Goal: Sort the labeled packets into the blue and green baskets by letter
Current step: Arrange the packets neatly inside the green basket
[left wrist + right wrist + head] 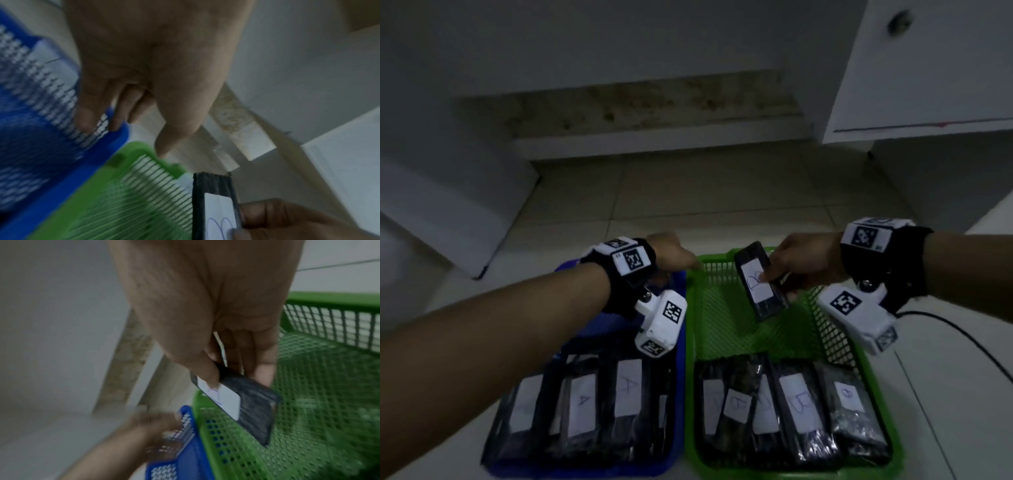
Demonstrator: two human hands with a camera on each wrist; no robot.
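I'm holding the B packet (759, 281) over the far end of the green basket (743, 329), my right hand (806, 263) pinching it, thumb on the label. My left hand (671, 255) is hovering by the blue basket (681, 346), its fingers (119, 116) loosely curled, apparently empty. I'm judging it best lowered flat, label up, behind the B row.

Your head camera looks down and forward over both forearms at the blue plastic mesh basket (681, 346) and green plastic mesh basket (693, 346). Each wrist camera sits close behind its palm, facing along it; both catch the two baskets' adjoining far corners.
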